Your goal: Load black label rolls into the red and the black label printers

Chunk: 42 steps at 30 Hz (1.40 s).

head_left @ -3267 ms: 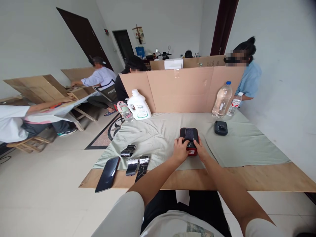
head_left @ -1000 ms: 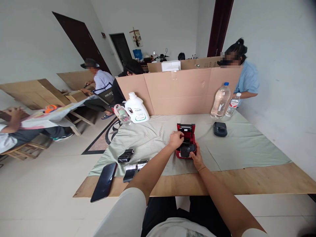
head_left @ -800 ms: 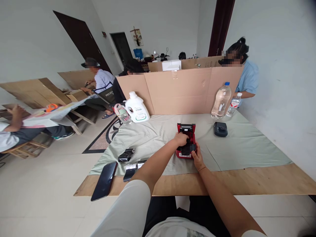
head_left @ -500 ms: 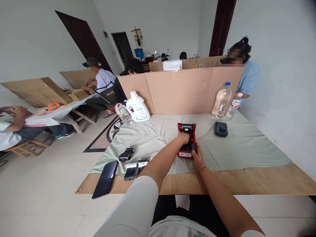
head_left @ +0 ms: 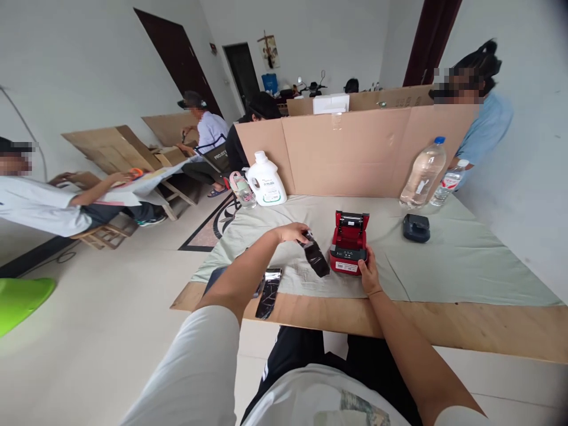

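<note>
My left hand (head_left: 293, 232) has left one red device (head_left: 348, 253), fingers closed on one black roll (head_left: 315, 255); my right hand (head_left: 369, 276) clasps the device.

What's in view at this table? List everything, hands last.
Table: one, brown, foreground
Cloth: one, pale green, on table
Red device: one, red and black, centre
Film: one, black, beside red device
Shiny strip: at least one, black, front left
Slab: one, dark, part-hidden, front left
Small device: one, black, right
Jug: one, white, back left
Flask: one, clear and pink, beside jug
Large bottle: one, clear, back right
Small bottle: one, clear, far right
Cardboard: one panel, brown, back
Left hand: one, holding film
Right hand: one, on red device
</note>
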Available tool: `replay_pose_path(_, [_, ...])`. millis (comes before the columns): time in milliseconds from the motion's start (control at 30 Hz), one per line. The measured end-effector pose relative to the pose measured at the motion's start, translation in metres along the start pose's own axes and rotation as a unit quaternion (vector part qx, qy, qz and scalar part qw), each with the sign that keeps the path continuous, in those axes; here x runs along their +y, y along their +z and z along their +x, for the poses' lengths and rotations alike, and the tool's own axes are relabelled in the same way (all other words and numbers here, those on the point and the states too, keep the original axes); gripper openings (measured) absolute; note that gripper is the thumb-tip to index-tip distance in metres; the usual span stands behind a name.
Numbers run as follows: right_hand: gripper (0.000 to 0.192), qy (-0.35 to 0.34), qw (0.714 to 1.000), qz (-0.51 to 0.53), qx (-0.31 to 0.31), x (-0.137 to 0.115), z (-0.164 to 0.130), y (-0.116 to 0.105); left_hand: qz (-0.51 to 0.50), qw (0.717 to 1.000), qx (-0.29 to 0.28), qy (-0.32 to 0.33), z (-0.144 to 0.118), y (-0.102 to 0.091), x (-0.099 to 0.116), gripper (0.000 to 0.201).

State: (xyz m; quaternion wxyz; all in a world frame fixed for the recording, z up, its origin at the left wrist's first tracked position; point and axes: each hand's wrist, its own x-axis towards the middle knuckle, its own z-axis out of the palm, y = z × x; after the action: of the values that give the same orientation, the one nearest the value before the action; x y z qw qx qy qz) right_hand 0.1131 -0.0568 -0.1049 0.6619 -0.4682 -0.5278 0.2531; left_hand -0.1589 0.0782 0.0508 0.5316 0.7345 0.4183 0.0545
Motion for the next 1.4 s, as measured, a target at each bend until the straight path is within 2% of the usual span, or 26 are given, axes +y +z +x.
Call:
replay_pose_path(67, [0.062, 0.001, 1.000, 0.003, -0.001, 0.000, 0.000, 0.000, 0.075, 0.992, 0.008, -0.098, -0.020, -0.018, -0.021, 0.035])
replay_pose_path(133, [0.063, 0.002, 1.000, -0.003, 0.001, 0.000, 0.000, 0.000, 0.180, 0.966, 0.016, -0.186, -0.036, -0.026, -0.040, 0.039])
replay_pose_path(200, [0.065, 0.001, 1.000, -0.012, 0.008, -0.001, 0.000, 0.000, 0.296, 0.925, 0.030, -0.235, -0.045, -0.026, -0.054, 0.046])
replay_pose_path(267, [0.066, -0.004, 1.000, -0.021, 0.011, -0.001, 0.000, -0.001, 0.375, 0.892, 0.044, -0.249, -0.051, -0.020, -0.064, 0.053])
replay_pose_path(433, [0.066, -0.005, 0.999, -0.032, 0.011, -0.002, 0.000, 0.000, 0.441, 0.865, 0.078, -0.227, -0.065, -0.003, -0.074, 0.064])
replay_pose_path(533, [0.065, 0.003, 1.000, -0.020, 0.012, 0.000, 0.000, 0.000, 0.488, 0.857, 0.109, -0.125, -0.076, 0.008, -0.072, 0.057])
replay_pose_path(600, [0.065, 0.006, 1.000, -0.017, 0.011, 0.000, 0.000, 0.000, 0.487, 0.866, 0.088, -0.066, -0.082, 0.018, -0.069, 0.040])
replay_pose_path(700, [0.066, 0.010, 1.000, -0.019, 0.004, -0.002, -0.001, 0.000, 0.506, 0.859, 0.036, -0.068, -0.089, 0.034, -0.066, 0.032])
replay_pose_path(767, [0.066, 0.012, 1.000, -0.017, 0.004, -0.004, -0.001, 0.001, 0.539, 0.838, 0.031, -0.082, -0.091, 0.043, -0.064, 0.035])
replay_pose_path(833, [0.064, 0.013, 1.000, -0.013, 0.005, -0.006, -0.001, 0.001, 0.551, 0.830, 0.038, -0.076, -0.091, 0.047, -0.062, 0.032])
replay_pose_path(867, [0.063, 0.012, 1.000, -0.011, 0.004, -0.008, -0.001, 0.001, 0.543, 0.836, 0.040, -0.068, -0.090, 0.048, -0.059, 0.030])
replay_pose_path(933, [0.061, -0.001, 1.000, -0.025, 0.006, -0.015, 0.000, 0.000, 0.487, 0.871, 0.029, -0.055, -0.085, 0.048, -0.051, 0.030])
replay_pose_path(1033, [0.061, -0.059, 0.990, -0.113, 0.059, -0.038, 0.001, 0.000, 0.315, 0.949, -0.015, -0.031, -0.070, 0.046, -0.028, 0.034])
replay_pose_path(1100, [0.060, -0.108, 0.977, -0.162, 0.081, -0.059, 0.001, 0.004, 0.212, 0.977, -0.027, 0.017, -0.054, 0.046, -0.006, 0.035])
replay_pose_path(1167, [0.057, -0.147, 0.972, -0.180, 0.040, -0.079, 0.001, 0.011, 0.167, 0.982, -0.010, 0.084, -0.032, 0.050, 0.018, 0.034])
replay_pose_path(1233, [0.059, -0.167, 0.966, -0.198, -0.025, -0.092, 0.000, 0.020, 0.170, 0.975, 0.024, 0.140, -0.007, 0.055, 0.042, 0.033])
replay_pose_path(1300, [0.060, -0.171, 0.958, -0.225, -0.057, -0.096, -0.003, 0.027, 0.214, 0.960, 0.044, 0.177, 0.019, 0.063, 0.060, 0.034])
replay_pose_path(1400, [0.040, -0.177, 0.950, -0.251, -0.053, -0.093, -0.005, 0.030, 0.317, 0.928, 0.022, 0.195, 0.054, 0.077, 0.075, 0.036])
